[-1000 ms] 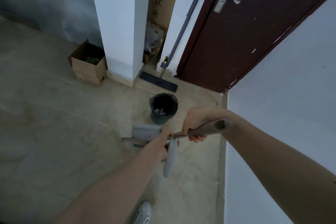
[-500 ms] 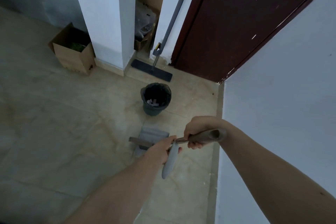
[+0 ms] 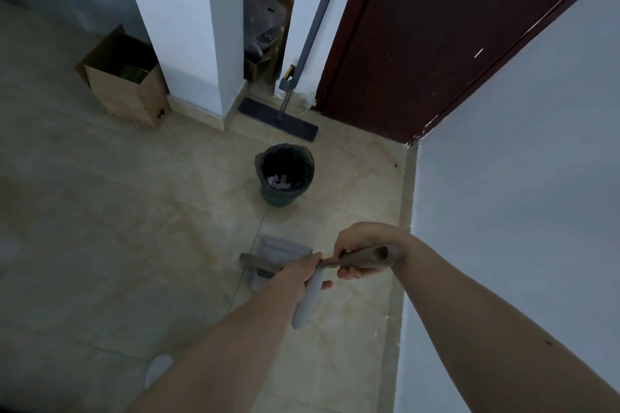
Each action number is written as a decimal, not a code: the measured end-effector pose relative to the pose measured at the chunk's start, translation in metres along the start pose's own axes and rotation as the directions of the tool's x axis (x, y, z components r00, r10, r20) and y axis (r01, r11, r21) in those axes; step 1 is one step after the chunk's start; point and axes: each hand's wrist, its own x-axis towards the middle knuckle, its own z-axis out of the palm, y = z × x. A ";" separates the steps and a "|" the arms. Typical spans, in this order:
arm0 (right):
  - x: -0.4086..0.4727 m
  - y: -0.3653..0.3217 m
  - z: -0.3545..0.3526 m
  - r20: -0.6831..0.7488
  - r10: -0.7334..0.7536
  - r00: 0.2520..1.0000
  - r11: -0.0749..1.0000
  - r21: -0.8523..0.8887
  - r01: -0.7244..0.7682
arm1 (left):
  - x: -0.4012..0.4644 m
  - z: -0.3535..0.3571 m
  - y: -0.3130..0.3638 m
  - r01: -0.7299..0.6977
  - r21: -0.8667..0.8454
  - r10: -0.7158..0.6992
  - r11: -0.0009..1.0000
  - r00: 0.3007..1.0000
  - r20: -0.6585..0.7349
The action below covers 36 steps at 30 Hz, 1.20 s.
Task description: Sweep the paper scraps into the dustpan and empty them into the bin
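One small dark bin [image 3: 284, 174], lined with a black bag, stands on the tiled floor [image 3: 110, 228] just in front of the flat mop [image 3: 278, 119] that leans beside the dark door [image 3: 446, 30]. A few pale paper scraps [image 3: 278, 181] lie at the bottom of the bin; I can make out about three or four, no more exactly. No scraps show on the floor around it.

Nearer, the grey dustpan [image 3: 283, 250] sits low over the floor, partly hidden by the hands, and I cannot tell whether anything is in it. The left hand [image 3: 297, 275] has its fingers wrapped around a pale grey handle [image 3: 307, 300] that points back toward the person. The right hand [image 3: 359, 251] has its fingers closed around a brown handle [image 3: 364, 258], the two handles meeting between the hands.

One open cardboard box [image 3: 124, 87] stands to the left of the white pillar [image 3: 188, 20], something green inside it. A second box [image 3: 260, 65] holding dark plastic sits in the recess behind the pillar.
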 end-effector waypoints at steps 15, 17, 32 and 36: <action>0.022 -0.017 0.011 0.102 -0.061 0.993 0.996 0.066 0.054 | 0.009 -0.020 0.009 -0.028 -0.039 0.027 0.999 0.999 -0.024; 0.022 -0.022 0.013 0.130 -0.055 0.990 0.992 0.119 0.039 | 0.003 -0.025 0.014 -0.032 -0.017 0.032 0.999 0.998 -0.050; 0.020 -0.043 0.019 0.165 -0.098 0.981 0.919 0.392 0.026 | -0.015 -0.052 0.032 -0.026 0.122 0.035 0.992 0.997 -0.074; 0.016 -0.030 0.015 0.216 -0.130 0.968 0.853 0.521 -0.001 | -0.036 -0.061 0.034 -0.011 0.288 0.051 0.958 0.990 -0.133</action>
